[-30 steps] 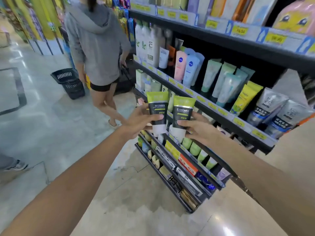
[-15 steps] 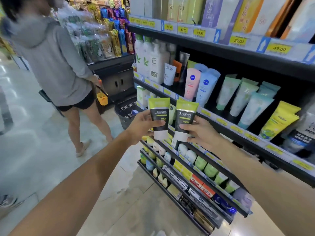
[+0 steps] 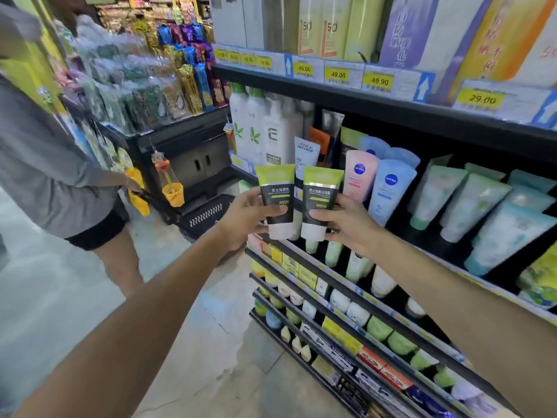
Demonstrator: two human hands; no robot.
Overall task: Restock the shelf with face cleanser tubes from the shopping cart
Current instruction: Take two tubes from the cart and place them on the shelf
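I hold two green, black and white face cleanser tubes marked MEN, caps down, side by side in front of the shelf. My left hand (image 3: 245, 220) grips the left tube (image 3: 278, 196). My right hand (image 3: 346, 224) grips the right tube (image 3: 320, 200). Both tubes hover at the front edge of the middle shelf (image 3: 452, 276), just left of the pink tube (image 3: 358, 173) and blue tube (image 3: 390, 188). The shopping cart is out of view.
A person in a grey hoodie (image 3: 45, 164) stands at left in the aisle, holding the handle of a black basket (image 3: 205, 215) on the floor. Shelves above and below are packed with bottles, boxes and tubes. A snack rack (image 3: 150, 86) stands behind.
The view has moved closer to the shelf and swung right. Both hands with their tubes have risen a little toward the middle shelf. The person at left has shifted further left in the view.
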